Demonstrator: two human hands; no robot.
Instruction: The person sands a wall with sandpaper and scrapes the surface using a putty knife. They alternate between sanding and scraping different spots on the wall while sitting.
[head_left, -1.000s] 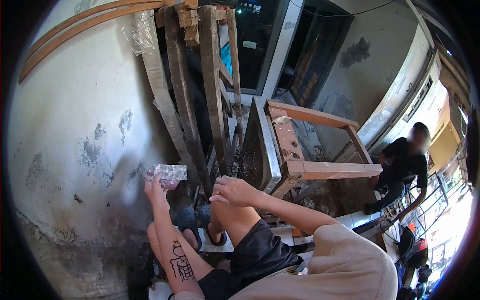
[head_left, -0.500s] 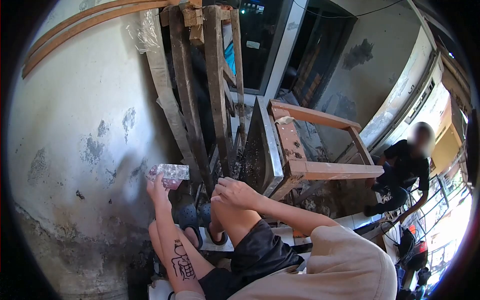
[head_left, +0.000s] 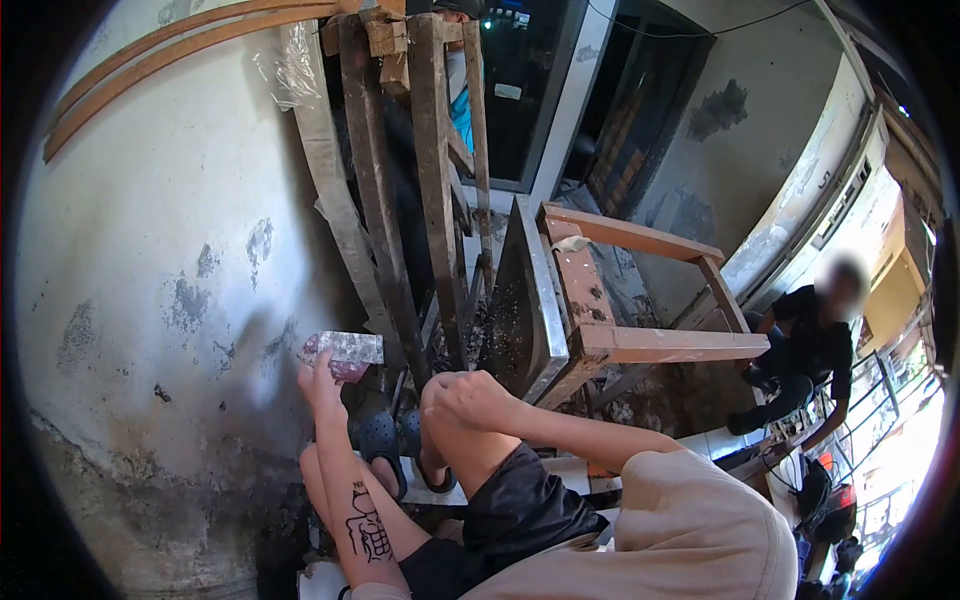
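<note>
My left hand [head_left: 320, 385] is closed on a rectangular block [head_left: 350, 350] with a mottled grey-white face and a pinkish side. It is held out beside the wall, left of the upright wooden posts. My right hand [head_left: 470, 398] rests on my raised right knee, back of the hand up, its fingers bent down and mostly hidden. Below the hands are my feet in dark blue clogs [head_left: 378, 438].
Dark wooden posts [head_left: 435, 180] rise ahead, with a person in blue partly visible behind them. A stained wall [head_left: 150, 300] stands on the left. Right of centre is an orange-brown wooden frame [head_left: 670, 342] against a dirty metal-edged panel [head_left: 520, 310]. A person [head_left: 812, 335] sits at right.
The right hand has shifted slightly on the knee, and its fingers have turned down out of sight. The left hand and block have moved a little to the right.
</note>
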